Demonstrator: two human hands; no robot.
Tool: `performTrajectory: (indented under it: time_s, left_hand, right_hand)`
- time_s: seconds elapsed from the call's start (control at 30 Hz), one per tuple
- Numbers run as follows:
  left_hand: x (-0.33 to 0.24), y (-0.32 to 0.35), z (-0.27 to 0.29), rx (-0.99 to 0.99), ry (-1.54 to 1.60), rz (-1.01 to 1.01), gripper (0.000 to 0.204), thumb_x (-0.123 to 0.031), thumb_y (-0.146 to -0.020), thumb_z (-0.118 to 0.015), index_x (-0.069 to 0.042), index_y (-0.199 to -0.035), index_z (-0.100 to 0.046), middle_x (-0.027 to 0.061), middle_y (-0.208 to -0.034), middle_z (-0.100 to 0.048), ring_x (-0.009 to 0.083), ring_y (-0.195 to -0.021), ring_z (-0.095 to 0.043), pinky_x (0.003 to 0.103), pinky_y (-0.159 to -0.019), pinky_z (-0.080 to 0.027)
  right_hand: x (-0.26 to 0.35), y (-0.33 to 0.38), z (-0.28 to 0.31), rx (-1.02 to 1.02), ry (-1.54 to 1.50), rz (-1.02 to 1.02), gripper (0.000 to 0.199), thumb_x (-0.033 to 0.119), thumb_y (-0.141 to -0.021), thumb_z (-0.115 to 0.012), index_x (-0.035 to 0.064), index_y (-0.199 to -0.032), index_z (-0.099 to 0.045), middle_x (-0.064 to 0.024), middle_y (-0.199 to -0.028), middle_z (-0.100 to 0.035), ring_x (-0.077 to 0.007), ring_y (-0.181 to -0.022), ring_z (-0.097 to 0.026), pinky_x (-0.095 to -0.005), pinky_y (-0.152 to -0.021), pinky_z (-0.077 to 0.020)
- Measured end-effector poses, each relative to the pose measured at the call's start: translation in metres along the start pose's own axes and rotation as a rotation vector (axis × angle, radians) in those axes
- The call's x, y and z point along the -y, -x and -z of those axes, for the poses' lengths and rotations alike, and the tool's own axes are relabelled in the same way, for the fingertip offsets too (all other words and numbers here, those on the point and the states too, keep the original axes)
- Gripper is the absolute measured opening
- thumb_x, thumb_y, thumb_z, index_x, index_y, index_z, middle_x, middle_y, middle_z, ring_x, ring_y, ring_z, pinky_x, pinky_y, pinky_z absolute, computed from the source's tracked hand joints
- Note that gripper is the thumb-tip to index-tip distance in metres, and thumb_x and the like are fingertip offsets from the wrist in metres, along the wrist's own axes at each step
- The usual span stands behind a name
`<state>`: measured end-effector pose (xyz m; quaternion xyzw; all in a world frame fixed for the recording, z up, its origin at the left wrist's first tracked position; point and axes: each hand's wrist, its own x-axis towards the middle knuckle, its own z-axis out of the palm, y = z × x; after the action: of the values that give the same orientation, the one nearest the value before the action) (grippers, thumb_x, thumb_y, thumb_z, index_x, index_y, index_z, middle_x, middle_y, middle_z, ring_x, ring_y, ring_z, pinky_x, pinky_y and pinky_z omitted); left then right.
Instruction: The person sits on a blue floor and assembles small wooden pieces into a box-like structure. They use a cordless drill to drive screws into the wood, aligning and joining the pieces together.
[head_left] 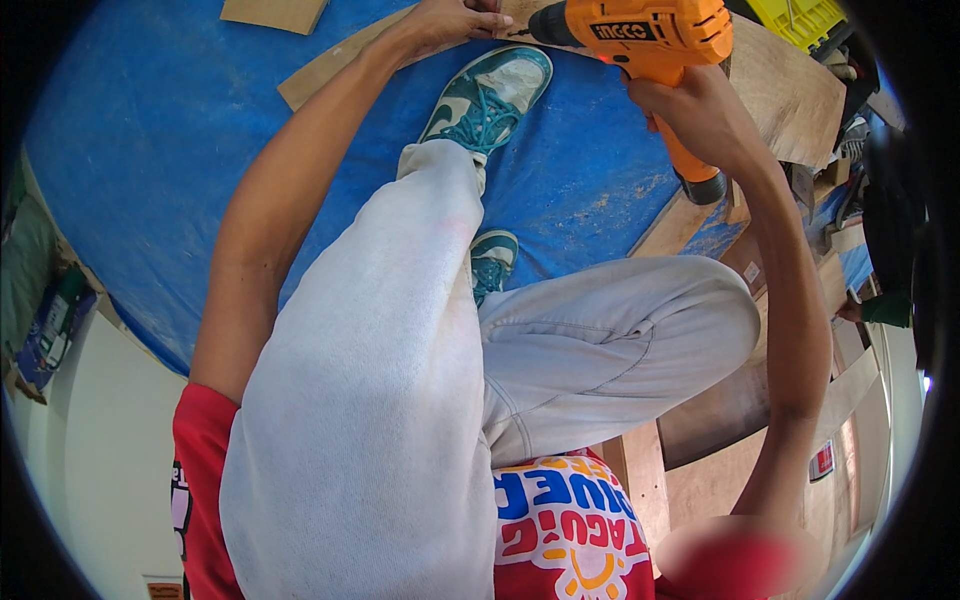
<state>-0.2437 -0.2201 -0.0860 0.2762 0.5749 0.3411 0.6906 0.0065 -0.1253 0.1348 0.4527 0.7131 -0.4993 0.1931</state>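
Note:
An orange and black cordless drill (650,35) is gripped by my right hand (695,115), whose fingers wrap round its handle. The drill lies sideways, its black chuck and thin bit pointing left. Just off the bit's tip is my left hand (452,28), with its fingers pinched together low over a curved strip of plywood (325,72). Whatever those fingers hold, if anything, is too small to make out. The strip runs along the top of the view, partly hidden by my left forearm and the drill.
A blue tarp (150,170) covers the floor beneath my teal and white shoes (492,95). A plywood sheet (785,95) and a yellow crate (797,18) are at the upper right. More wood pieces (675,225) lie beside my right leg. Another plywood piece (272,12) is at the upper left.

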Motion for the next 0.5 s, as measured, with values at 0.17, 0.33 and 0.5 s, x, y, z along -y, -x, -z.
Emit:
performTrajectory:
  time_s: [0.17,0.33,0.5]
  left_hand:
    - [0.0016,-0.0011,0.0008,0.016,0.047,-0.008,0.022,-0.012,-0.089,-0.082,-0.002,-0.096,-0.063,0.0067,-0.084,-0.070,0.0132,-0.074,-0.065,0.027,-0.064,-0.051]
    - [0.0043,-0.0030,0.0028,0.023,0.012,-0.038,0.022,-0.012,-0.089,-0.082,-0.002,-0.096,-0.063,0.0065,-0.084,-0.070,0.0131,-0.074,-0.065,0.027,-0.065,-0.052]
    - [0.0045,-0.0019,0.0017,0.021,0.037,-0.044,0.022,-0.012,-0.089,-0.081,-0.002,-0.097,-0.064,0.0069,-0.086,-0.071,0.0129,-0.075,-0.065,0.027,-0.066,-0.053]
  right_hand:
    - [0.0022,0.0010,0.0002,-0.027,0.026,-0.044,0.023,0.020,-0.090,-0.062,0.0013,-0.102,-0.068,-0.0038,-0.075,-0.061,-0.0137,-0.067,-0.060,-0.0316,-0.065,-0.0503]
    - [0.0046,0.0024,0.0024,-0.016,-0.004,-0.018,0.022,0.020,-0.089,-0.063,0.0009,-0.099,-0.068,-0.0041,-0.074,-0.062,-0.0139,-0.066,-0.060,-0.0314,-0.064,-0.0500]
    - [0.0069,0.0020,0.0036,-0.022,0.006,-0.041,0.022,0.021,-0.088,-0.063,0.0011,-0.098,-0.067,-0.0043,-0.074,-0.062,-0.0138,-0.067,-0.061,-0.0312,-0.064,-0.0499]
